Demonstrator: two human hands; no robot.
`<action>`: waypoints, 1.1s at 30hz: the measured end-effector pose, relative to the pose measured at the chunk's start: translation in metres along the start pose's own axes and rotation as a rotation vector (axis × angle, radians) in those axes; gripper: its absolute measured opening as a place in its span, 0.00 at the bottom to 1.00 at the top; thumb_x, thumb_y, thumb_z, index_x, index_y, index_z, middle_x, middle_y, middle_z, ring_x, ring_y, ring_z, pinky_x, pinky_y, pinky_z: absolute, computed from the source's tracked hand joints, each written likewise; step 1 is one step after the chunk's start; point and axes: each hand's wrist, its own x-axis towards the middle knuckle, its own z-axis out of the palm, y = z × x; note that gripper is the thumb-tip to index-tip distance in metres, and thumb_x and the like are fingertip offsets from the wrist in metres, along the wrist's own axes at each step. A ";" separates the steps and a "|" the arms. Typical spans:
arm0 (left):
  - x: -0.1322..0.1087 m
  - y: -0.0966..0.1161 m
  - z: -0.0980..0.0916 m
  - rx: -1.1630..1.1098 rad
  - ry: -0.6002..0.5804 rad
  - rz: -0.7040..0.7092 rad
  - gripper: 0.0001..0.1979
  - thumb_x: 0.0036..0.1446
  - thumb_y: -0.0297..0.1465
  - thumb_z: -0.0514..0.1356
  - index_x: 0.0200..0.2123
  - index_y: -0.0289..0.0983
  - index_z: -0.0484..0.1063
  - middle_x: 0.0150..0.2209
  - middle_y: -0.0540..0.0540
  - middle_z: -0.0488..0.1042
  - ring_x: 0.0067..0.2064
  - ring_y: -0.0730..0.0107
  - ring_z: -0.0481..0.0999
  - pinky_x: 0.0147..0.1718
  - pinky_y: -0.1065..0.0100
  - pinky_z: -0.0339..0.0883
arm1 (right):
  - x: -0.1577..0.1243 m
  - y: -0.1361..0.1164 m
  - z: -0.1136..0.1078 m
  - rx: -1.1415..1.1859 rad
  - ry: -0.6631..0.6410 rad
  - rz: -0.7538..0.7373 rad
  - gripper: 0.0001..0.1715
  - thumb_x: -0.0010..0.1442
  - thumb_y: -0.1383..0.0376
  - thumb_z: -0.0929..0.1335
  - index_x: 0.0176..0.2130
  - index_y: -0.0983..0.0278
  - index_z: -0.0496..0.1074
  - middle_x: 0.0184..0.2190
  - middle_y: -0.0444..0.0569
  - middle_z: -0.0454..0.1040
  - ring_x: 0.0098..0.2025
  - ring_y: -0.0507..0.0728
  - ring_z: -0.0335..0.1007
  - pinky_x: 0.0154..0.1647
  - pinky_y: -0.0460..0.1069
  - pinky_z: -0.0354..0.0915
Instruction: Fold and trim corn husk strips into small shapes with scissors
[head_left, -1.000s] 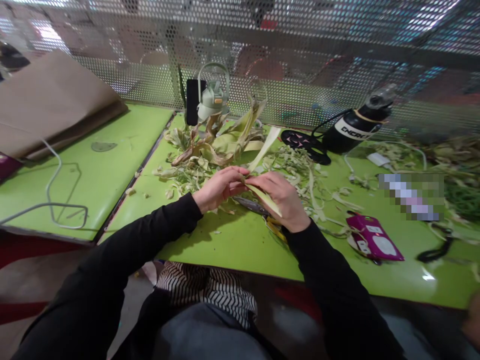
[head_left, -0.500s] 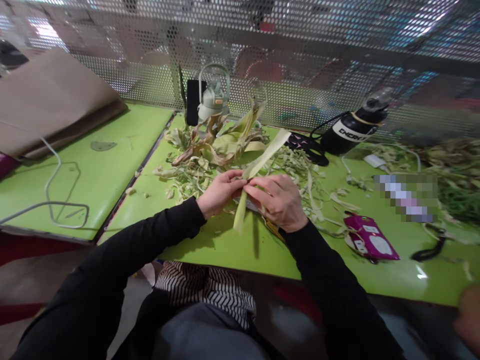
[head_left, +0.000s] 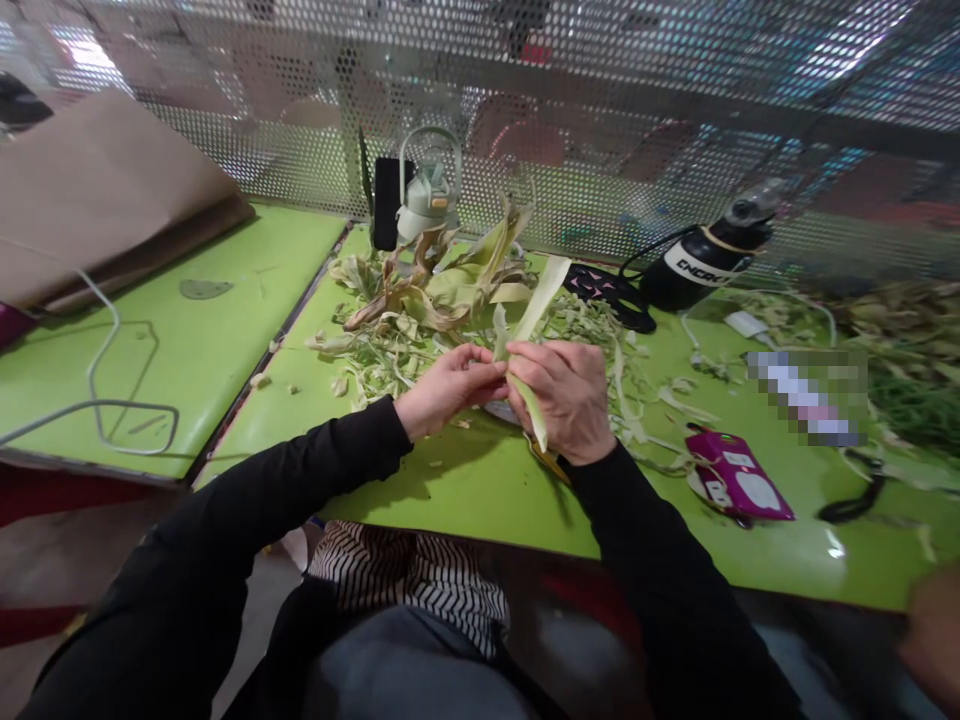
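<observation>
A long pale-green strip of corn husk (head_left: 544,298) runs through my right hand (head_left: 568,395), its lower end hanging below the fingers. My right fingers are closed around it. Beside it, my left hand (head_left: 450,385) pinches a shorter, narrower piece of husk (head_left: 500,330) between thumb and fingers. The fingertips of both hands nearly meet. Beneath my right hand a yellowish handle-like thing (head_left: 551,462) shows partly; the rest is hidden. Just beyond the hands lies a heap of dry and green husks (head_left: 457,285) with shredded bits around it.
A pale green bottle (head_left: 427,200) and a black phone (head_left: 386,205) stand at the back. A black bottle (head_left: 697,262) leans right of them. A purple packet (head_left: 739,475) lies at right, brown paper (head_left: 112,190) at left. Part of another person shows at the lower right edge.
The long husk strip has shifted right and its lower end now lies against my right hand. A shorter piece has come apart from it at my left fingertips.
</observation>
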 end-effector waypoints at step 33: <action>0.002 0.002 0.004 -0.138 0.095 0.001 0.12 0.67 0.22 0.53 0.28 0.35 0.65 0.24 0.53 0.71 0.24 0.82 0.73 0.34 0.76 0.73 | -0.004 -0.001 0.008 0.206 0.073 -0.006 0.14 0.62 0.70 0.67 0.48 0.59 0.72 0.52 0.54 0.79 0.53 0.62 0.77 0.51 0.58 0.73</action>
